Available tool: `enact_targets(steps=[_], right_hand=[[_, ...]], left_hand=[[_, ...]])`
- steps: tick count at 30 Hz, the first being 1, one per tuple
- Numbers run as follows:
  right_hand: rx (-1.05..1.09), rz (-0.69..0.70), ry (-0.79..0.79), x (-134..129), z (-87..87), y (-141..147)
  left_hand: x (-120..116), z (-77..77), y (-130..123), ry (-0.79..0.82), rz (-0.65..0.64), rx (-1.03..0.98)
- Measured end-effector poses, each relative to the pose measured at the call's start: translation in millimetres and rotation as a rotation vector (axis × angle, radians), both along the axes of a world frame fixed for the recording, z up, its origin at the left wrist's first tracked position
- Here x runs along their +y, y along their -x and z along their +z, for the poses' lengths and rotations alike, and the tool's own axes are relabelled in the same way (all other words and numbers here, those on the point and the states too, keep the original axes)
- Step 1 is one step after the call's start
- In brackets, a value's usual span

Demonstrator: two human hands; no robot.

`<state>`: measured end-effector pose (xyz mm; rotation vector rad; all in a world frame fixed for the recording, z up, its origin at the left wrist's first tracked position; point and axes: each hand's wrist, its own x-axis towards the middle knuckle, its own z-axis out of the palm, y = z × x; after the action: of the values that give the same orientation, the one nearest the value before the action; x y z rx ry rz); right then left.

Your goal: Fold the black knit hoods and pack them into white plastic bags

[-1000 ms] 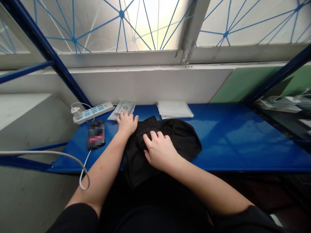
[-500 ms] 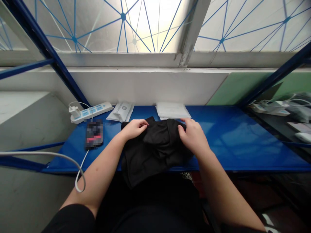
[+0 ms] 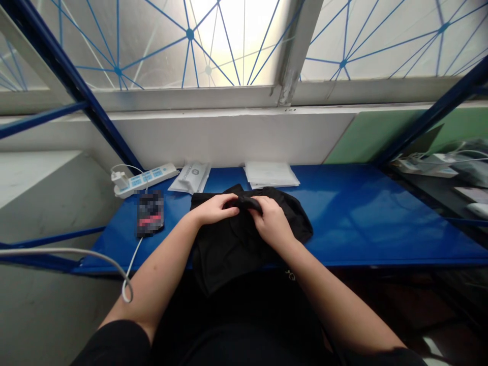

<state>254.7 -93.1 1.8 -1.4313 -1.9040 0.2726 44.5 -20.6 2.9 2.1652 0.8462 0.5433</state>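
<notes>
Your left hand [image 3: 213,210] and right hand [image 3: 272,222] clamp the black cloth [image 3: 229,254], fingers together on a fold near its far edge.

The person wears a black short-sleeved top [image 3: 236,320], seen from above as a dark mass just below the front edge of the blue surface [image 3: 362,239]. A small pale printed marking [image 3: 290,277] sits on its chest close to that edge, too small and partly hidden to read. The left sleeve [image 3: 110,343] and right sleeve [image 3: 381,354] show as black rounded cuffs near the bottom of the view, well below the surface, and from them the bare arms run up to the bare left hand [image 3: 215,209] and right hand [image 3: 272,221] above it.
</notes>
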Motion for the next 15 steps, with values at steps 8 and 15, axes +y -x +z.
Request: enact_targets(steps=[8, 15], right_hand=[[0.434, -0.074, -0.122, 10, 31.1, -11], [0.673, -0.156, -0.25, 30, 47.2, -53]], left_hand=[[0, -17.2, -13, 0.043, 0.104, -0.132], [10, -4.6, 3, 0.243, 0.322, -0.466]])
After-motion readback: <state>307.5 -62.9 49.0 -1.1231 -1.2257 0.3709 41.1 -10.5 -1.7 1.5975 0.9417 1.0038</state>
